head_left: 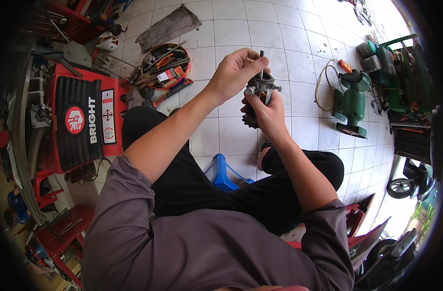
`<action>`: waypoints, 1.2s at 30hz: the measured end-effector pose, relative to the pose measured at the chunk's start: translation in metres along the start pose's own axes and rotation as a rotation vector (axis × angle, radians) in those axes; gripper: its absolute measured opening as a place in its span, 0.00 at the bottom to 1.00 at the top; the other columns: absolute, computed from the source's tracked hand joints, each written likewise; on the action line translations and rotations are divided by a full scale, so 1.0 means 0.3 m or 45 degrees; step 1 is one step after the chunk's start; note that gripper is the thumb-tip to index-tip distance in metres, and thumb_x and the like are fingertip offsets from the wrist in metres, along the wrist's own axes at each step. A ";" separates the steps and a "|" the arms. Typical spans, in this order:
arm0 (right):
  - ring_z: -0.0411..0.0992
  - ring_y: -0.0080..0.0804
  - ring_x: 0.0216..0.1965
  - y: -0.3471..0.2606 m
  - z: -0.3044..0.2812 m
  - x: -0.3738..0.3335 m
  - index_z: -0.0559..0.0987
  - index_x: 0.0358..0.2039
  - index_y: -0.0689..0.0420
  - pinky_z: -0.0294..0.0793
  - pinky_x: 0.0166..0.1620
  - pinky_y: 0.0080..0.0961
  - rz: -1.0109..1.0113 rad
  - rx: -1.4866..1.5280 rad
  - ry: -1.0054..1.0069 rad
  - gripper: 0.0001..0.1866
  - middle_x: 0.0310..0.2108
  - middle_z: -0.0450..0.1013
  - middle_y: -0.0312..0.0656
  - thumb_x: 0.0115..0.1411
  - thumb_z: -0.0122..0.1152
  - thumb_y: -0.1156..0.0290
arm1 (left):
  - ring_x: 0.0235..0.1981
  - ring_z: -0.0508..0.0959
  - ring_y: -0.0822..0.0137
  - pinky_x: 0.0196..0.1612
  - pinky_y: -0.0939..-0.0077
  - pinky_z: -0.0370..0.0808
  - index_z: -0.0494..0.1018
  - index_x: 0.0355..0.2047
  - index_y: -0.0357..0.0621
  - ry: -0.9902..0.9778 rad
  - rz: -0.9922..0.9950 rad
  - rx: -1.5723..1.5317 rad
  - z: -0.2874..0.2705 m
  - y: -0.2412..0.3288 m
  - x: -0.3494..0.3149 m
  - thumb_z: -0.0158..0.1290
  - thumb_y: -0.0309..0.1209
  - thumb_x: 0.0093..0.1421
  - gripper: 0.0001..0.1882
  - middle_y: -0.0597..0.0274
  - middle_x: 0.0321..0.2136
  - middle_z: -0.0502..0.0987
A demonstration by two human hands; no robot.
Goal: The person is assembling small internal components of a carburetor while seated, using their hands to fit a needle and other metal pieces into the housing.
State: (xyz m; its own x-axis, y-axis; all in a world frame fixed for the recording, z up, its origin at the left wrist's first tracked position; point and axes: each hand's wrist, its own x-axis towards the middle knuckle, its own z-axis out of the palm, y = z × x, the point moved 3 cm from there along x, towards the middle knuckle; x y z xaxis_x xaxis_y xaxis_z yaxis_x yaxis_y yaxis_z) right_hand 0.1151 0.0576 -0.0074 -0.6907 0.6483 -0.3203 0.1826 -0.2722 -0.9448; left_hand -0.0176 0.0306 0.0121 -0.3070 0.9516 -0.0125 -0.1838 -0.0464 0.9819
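Your left hand (236, 75): closed, pinching a slim dark rod (262, 54) atop a metal part (264, 86). Your right hand (271, 113): gripping that part above the tiled floor (301, 68). Hazards: sideways pressure could be binding the rod; a slackening grip, dropping the part.

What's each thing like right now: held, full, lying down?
Metal part: gripped in the right hand
Thin dark rod: upright, pinched by the left hand
Round tub: heaped with tools
Grey cloth: lying on the floor
Green machine: on the floor; can't tell if running
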 end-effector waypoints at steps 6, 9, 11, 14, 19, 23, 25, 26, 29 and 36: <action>0.75 0.26 0.26 -0.001 0.002 -0.001 0.70 0.36 0.62 0.74 0.29 0.20 -0.019 0.003 -0.026 0.12 0.27 0.73 0.41 0.58 0.58 0.67 | 0.37 0.76 0.73 0.43 0.78 0.72 0.71 0.40 0.40 -0.040 -0.004 0.063 -0.003 -0.009 0.000 0.50 0.38 0.63 0.14 0.59 0.33 0.78; 0.74 0.24 0.25 -0.007 0.005 -0.004 0.71 0.34 0.62 0.74 0.28 0.20 -0.017 0.032 0.010 0.11 0.26 0.73 0.40 0.57 0.58 0.67 | 0.36 0.77 0.73 0.43 0.78 0.72 0.71 0.40 0.41 0.004 -0.017 -0.032 -0.003 -0.011 0.003 0.49 0.38 0.64 0.13 0.58 0.34 0.78; 0.73 0.22 0.24 -0.014 0.007 -0.005 0.72 0.30 0.62 0.72 0.27 0.20 -0.005 0.085 0.063 0.10 0.24 0.72 0.38 0.57 0.58 0.67 | 0.36 0.77 0.72 0.43 0.77 0.72 0.70 0.40 0.41 0.025 -0.015 -0.099 -0.005 -0.014 0.005 0.48 0.38 0.64 0.13 0.57 0.34 0.78; 0.73 0.22 0.24 -0.014 -0.001 -0.003 0.72 0.30 0.62 0.72 0.27 0.20 -0.004 0.064 0.049 0.10 0.25 0.72 0.38 0.57 0.58 0.67 | 0.36 0.78 0.71 0.44 0.76 0.72 0.70 0.40 0.41 0.019 -0.040 -0.202 -0.013 -0.014 0.008 0.46 0.38 0.65 0.13 0.57 0.34 0.79; 0.73 0.22 0.24 -0.008 0.004 -0.004 0.72 0.31 0.62 0.72 0.26 0.20 -0.011 0.071 0.023 0.11 0.25 0.72 0.38 0.56 0.59 0.67 | 0.36 0.78 0.70 0.44 0.76 0.72 0.69 0.39 0.42 0.009 -0.001 -0.054 -0.003 -0.011 0.006 0.42 0.38 0.67 0.13 0.56 0.34 0.79; 0.72 0.22 0.24 -0.009 0.000 -0.002 0.72 0.31 0.62 0.72 0.26 0.20 -0.003 0.068 0.042 0.11 0.25 0.72 0.38 0.57 0.59 0.66 | 0.35 0.78 0.72 0.43 0.77 0.72 0.70 0.38 0.42 0.039 -0.024 -0.144 -0.008 -0.019 0.007 0.43 0.39 0.66 0.13 0.57 0.34 0.79; 0.72 0.22 0.24 -0.007 -0.001 -0.002 0.72 0.31 0.62 0.72 0.26 0.20 -0.009 0.058 0.031 0.11 0.25 0.72 0.38 0.57 0.59 0.66 | 0.35 0.78 0.72 0.43 0.78 0.72 0.70 0.38 0.42 0.039 -0.047 -0.181 -0.011 -0.017 0.006 0.43 0.39 0.66 0.13 0.58 0.34 0.79; 0.72 0.22 0.24 -0.005 -0.001 -0.002 0.72 0.31 0.62 0.72 0.26 0.20 -0.010 0.053 0.026 0.11 0.25 0.72 0.37 0.57 0.59 0.66 | 0.35 0.78 0.73 0.43 0.78 0.72 0.70 0.38 0.42 0.026 -0.046 -0.159 -0.010 -0.012 0.007 0.43 0.39 0.66 0.13 0.58 0.33 0.79; 0.73 0.22 0.24 -0.004 0.003 -0.002 0.72 0.31 0.62 0.72 0.26 0.20 -0.019 0.066 0.012 0.11 0.25 0.72 0.38 0.57 0.59 0.66 | 0.35 0.77 0.73 0.43 0.78 0.72 0.71 0.38 0.41 0.018 -0.034 -0.069 -0.002 -0.009 0.005 0.42 0.39 0.67 0.15 0.59 0.33 0.79; 0.73 0.23 0.25 -0.012 0.004 -0.003 0.72 0.32 0.62 0.73 0.27 0.20 0.025 0.084 0.040 0.11 0.25 0.72 0.38 0.57 0.59 0.66 | 0.35 0.77 0.74 0.43 0.78 0.72 0.72 0.38 0.41 0.026 0.006 -0.082 -0.009 -0.030 0.011 0.41 0.41 0.67 0.16 0.61 0.33 0.78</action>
State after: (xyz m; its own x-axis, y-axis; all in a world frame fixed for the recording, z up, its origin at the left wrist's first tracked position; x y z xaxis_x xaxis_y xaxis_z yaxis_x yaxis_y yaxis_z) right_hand 0.1142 0.0572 -0.0038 -0.6650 0.6642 -0.3414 0.1486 -0.3304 -0.9321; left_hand -0.0193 0.0333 0.0026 -0.3271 0.9449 -0.0125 -0.2420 -0.0710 0.9677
